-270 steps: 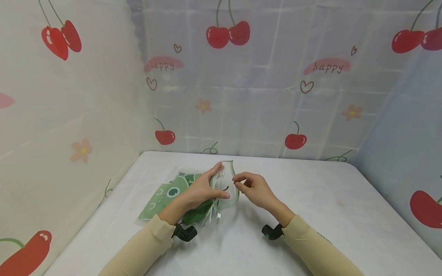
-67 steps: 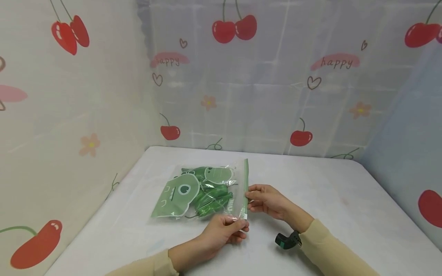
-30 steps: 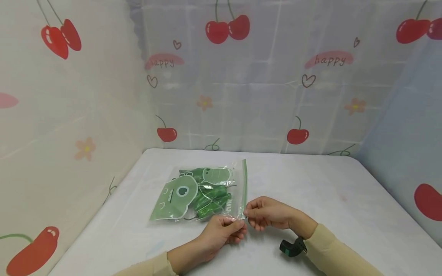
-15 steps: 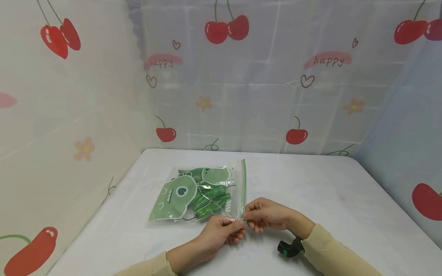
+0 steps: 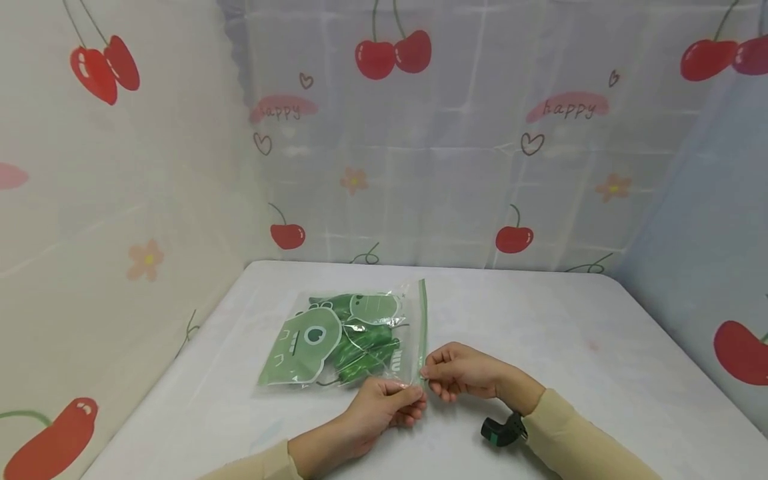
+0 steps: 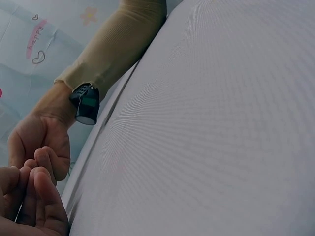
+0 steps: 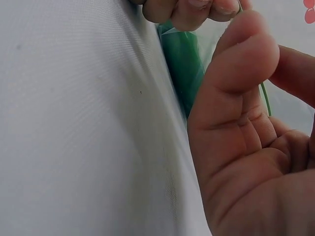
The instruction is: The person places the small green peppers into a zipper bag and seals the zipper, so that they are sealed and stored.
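A clear zip bag with a green one-eyed cartoon print lies flat on the table, its green-edged mouth facing right. Through the plastic I see several green peppers with thin stems. My left hand pinches the near corner of the mouth between thumb and fingers. Right beside it, my right hand pinches the near end of the green seal strip. The zip slider is hidden by the fingers. In the right wrist view, the thumb and fingers of my right hand meet at the green edge, just under the left fingertips.
The white-covered table extends around the bag. A cherry-printed curtain stands behind it and along both sides. A black wrist camera hangs under the right wrist.
Earlier the left hand spread over the loose mouth. Since then, the bag was laid flat and the left hand moved to its near corner. The right hand slid nearer along the strip; lately both barely move.
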Demonstrator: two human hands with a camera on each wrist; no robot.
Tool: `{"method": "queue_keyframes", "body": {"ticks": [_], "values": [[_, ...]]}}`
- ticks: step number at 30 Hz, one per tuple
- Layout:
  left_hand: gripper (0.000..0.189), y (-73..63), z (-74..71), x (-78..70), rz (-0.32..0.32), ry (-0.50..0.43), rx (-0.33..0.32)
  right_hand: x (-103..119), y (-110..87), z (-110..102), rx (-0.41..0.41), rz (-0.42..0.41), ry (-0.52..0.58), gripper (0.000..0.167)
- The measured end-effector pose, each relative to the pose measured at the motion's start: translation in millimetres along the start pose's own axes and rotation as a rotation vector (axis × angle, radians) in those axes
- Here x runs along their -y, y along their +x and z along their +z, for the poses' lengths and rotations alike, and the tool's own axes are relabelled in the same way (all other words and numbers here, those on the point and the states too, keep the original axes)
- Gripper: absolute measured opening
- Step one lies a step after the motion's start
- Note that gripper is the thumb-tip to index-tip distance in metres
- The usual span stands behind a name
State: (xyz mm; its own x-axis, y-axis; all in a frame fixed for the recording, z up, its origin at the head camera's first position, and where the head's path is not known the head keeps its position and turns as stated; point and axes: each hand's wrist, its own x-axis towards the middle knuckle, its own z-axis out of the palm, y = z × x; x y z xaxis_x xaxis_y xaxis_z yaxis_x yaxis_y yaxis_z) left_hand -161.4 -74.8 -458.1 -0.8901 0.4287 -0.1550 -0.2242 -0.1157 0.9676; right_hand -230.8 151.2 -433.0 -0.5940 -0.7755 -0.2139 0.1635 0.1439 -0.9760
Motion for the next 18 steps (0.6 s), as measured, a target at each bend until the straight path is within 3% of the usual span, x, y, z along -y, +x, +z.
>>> {"method": "queue_keyframes", "body": {"ticks": [18], "values": [[0.037,0.5,-0.4,-0.9,-0.014,-0.001,0.001,0.7,4.1,-5.1,-0.032,0.011,-0.008,0.022]]}}
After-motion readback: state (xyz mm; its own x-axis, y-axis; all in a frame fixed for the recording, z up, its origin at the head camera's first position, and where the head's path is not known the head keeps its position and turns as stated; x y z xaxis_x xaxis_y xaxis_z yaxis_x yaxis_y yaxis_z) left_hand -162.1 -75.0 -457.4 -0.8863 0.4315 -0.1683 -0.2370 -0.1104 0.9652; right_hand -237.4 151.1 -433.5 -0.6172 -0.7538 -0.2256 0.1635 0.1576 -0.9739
